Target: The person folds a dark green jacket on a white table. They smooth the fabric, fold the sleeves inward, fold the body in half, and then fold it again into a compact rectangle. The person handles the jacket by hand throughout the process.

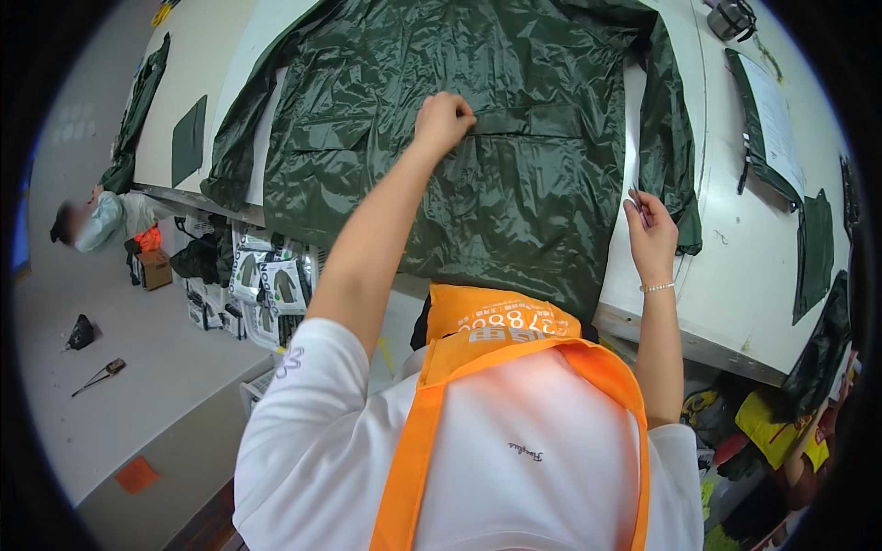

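Note:
A glossy dark green rain jacket (524, 193) lies spread out on the white table, its sleeves to either side and its lower edge toward me. Over the middle of the jacket, my left hand (445, 124) is closed in a pinch at the inner end of the right pocket flap (537, 121). Whatever sits between those fingertips is too small to make out. My right hand (651, 225) is beside the jacket's right edge, near the sleeve (669, 156). It is closed around small thread snips (643, 213) with a pinkish handle, their metal tip pointing up.
Packaged garments (280, 285) fill a white basket below the table's left side. A folded dark green piece (189, 142) lies on the left, and a clipboard-like sheet (772, 119) on the right. Another person (101, 220) is at far left. Bright clothing (781, 427) is piled at lower right.

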{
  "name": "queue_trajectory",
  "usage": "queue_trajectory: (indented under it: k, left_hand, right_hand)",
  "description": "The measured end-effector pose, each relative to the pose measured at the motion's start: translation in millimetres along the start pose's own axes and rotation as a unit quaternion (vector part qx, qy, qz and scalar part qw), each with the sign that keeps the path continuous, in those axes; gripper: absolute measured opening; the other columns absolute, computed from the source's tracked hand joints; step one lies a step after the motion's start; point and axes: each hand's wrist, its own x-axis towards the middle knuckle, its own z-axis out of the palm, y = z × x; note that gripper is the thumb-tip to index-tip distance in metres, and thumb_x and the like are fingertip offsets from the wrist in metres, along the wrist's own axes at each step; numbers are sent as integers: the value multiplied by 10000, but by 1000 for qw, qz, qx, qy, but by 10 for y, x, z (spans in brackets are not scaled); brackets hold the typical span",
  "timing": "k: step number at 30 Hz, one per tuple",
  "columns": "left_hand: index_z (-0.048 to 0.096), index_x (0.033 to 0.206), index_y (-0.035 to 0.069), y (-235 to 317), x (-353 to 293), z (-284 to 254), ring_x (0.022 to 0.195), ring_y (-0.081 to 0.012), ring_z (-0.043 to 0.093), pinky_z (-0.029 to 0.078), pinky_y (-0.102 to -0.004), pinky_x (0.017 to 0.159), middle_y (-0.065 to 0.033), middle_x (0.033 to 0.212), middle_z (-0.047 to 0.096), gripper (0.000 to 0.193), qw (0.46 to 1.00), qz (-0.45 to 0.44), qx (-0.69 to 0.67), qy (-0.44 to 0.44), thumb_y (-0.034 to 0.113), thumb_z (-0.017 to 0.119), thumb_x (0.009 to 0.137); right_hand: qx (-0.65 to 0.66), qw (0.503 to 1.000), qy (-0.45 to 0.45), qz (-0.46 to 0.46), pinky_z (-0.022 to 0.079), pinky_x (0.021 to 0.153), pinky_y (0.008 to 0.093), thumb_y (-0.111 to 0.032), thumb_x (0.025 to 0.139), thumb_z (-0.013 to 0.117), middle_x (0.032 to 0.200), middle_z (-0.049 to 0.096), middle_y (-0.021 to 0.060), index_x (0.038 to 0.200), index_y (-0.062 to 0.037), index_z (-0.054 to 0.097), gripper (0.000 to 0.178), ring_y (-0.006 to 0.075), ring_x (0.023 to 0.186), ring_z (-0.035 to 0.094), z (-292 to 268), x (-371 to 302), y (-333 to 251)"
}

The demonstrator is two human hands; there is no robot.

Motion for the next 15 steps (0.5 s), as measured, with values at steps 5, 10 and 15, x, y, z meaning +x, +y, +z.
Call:
queue_trajectory:
  k: [5, 10, 15]
  left_hand:
    - [664, 827, 49, 209, 446, -299, 687, -185, 597, 472, -324, 637, -65, 756, 648, 159, 999, 31, -42, 0, 188, 717, 771]
    - [660, 826, 49, 197, 378, -323, 701, -191, 605, 473, -327, 639, -68, 765, 647, 161, 999, 14, -35, 1, 193, 712, 776]
    - [652, 817, 58, 268, 148, -294, 751, -225, 623, 480, -348, 671, -82, 775, 648, 156, 996, 29, -85, 24, 201, 691, 768]
  right_hand:
    - [-15, 996, 87, 28, 473, 723, 238, -114, 840, 672, 879, 635, 72, 1030, 18, 627, 236, 114, 772, 585, -313, -215, 374]
    - [-99, 977, 176, 69, 458, 803, 266, -180, 833, 692, 1115, 537, 109, 1140, 3, 574, 377, 160, 988, 550, -541, -464, 680]
    - [93, 944, 198, 248, 427, 899, 303, -222, 816, 718, 1238, 490, 194, 1329, 42, 417, 651, 218, 1106, 503, -589, -463, 1024]
